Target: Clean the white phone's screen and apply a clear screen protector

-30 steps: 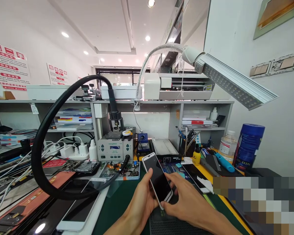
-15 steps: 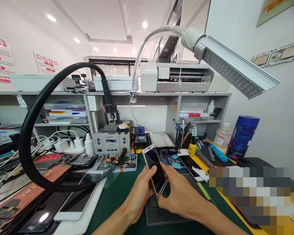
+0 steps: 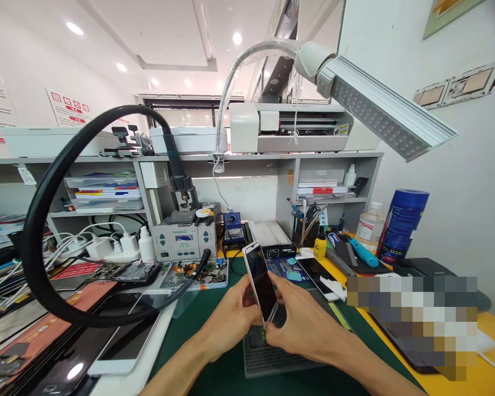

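A smartphone (image 3: 260, 278) with a dark screen and a pale frame is held tilted in front of me, top end pointing away. My left hand (image 3: 231, 314) grips its left edge near the lower half, thumb beside the frame and other fingers partly hidden behind. My right hand (image 3: 299, 316) pinches the right edge and lower corner. A thin pale edge shows along the phone's lower right side; I cannot tell whether it is a loose part. Below the hands lies a dark textured pad (image 3: 282, 360) on a green mat (image 3: 220, 366).
Several phones, including a white one (image 3: 126, 341), lie left beneath a looping black hose (image 3: 28, 247). A hot-air station (image 3: 183, 242) stands behind an open tray of parts (image 3: 208, 273). A white-framed phone (image 3: 317, 273), yellow bottle (image 3: 320, 246) and blue can (image 3: 404, 225) are right; a lamp (image 3: 390, 113) hangs above.
My left thumb has slid from the screen to the phone's left edge. The phone is turned more edge-on, its screen facing further right. The whole view has shifted slightly.
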The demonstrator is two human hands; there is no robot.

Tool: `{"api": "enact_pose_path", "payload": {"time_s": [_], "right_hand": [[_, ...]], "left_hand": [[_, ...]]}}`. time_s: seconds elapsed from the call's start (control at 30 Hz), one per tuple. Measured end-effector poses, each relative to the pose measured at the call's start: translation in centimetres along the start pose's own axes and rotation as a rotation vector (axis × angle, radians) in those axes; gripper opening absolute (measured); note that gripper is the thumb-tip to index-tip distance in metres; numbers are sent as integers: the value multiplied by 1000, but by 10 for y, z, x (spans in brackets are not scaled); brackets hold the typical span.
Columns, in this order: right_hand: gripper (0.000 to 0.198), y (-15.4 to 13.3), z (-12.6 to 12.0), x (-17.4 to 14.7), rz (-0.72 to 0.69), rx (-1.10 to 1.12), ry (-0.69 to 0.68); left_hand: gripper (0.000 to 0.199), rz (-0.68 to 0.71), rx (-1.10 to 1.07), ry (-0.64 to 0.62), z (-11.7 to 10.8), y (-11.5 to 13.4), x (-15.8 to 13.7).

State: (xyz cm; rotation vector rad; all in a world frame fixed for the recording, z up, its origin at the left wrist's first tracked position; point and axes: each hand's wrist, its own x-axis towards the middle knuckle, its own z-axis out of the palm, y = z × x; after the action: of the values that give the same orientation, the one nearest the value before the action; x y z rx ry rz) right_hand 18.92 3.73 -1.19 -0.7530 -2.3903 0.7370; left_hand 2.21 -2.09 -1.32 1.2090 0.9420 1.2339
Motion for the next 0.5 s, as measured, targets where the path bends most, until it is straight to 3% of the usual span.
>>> {"api": "enact_pose_path", "payload": {"time_s": [0.5], "right_hand": [[56,4,-3,-2,32,15,-3]], "left_hand": [[66,82,60,-74,-1,-9,0]]}}
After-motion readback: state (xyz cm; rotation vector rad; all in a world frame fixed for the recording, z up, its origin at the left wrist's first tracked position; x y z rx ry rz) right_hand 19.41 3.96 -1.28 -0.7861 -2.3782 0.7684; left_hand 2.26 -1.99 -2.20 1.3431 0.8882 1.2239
